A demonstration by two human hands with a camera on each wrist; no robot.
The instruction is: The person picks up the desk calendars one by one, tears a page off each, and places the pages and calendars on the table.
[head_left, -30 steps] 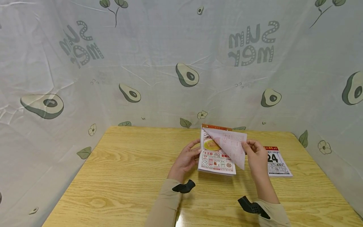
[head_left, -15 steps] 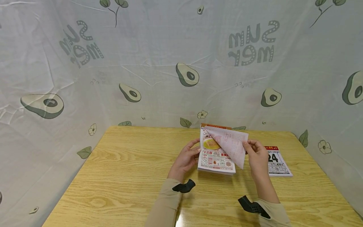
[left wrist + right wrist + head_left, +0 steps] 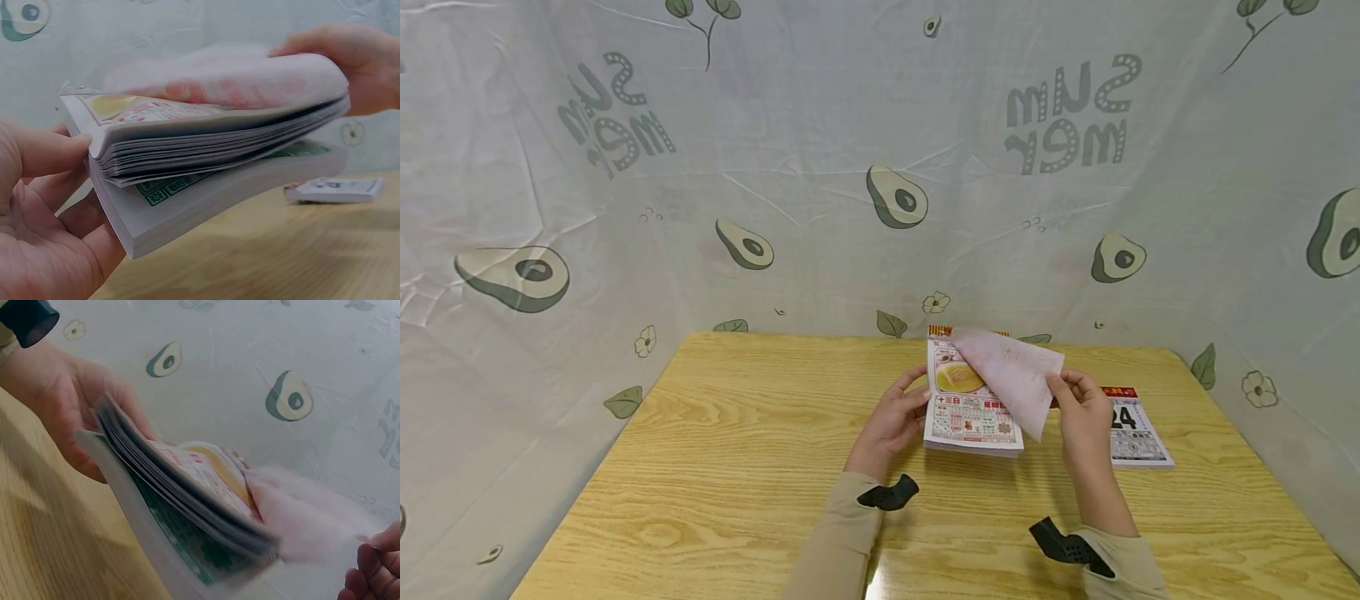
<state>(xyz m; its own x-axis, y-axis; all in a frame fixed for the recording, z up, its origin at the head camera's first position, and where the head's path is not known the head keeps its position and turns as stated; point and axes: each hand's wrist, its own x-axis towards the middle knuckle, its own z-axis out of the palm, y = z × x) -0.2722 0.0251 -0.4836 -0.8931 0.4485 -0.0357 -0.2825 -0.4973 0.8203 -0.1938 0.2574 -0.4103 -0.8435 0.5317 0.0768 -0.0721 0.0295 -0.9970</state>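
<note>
A thick tear-off calendar (image 3: 972, 425), with a red and yellow striped strip at its top, is held up above the table. My left hand (image 3: 895, 419) grips its left edge, thumb on top and fingers underneath. Its top sheet (image 3: 1017, 375) is lifted and turned back diagonally, pale pink underside showing. My right hand (image 3: 1086, 417) pinches that sheet by its right edge. Whether the sheet's top corner is still attached, I cannot tell. In the left wrist view the page block (image 3: 219, 147) fans apart, and green print (image 3: 165, 190) shows between its two parts.
A second calendar (image 3: 1141, 437) showing "24" lies flat on the wooden table (image 3: 715, 467), partly behind my right hand. A pale curtain (image 3: 820, 108) printed with avocados hangs along the table's back and sides.
The lifted sheet has been drawn a little right and upward by my right hand and now overlaps the striped strip. My left hand stays nearly still on the calendar.
</note>
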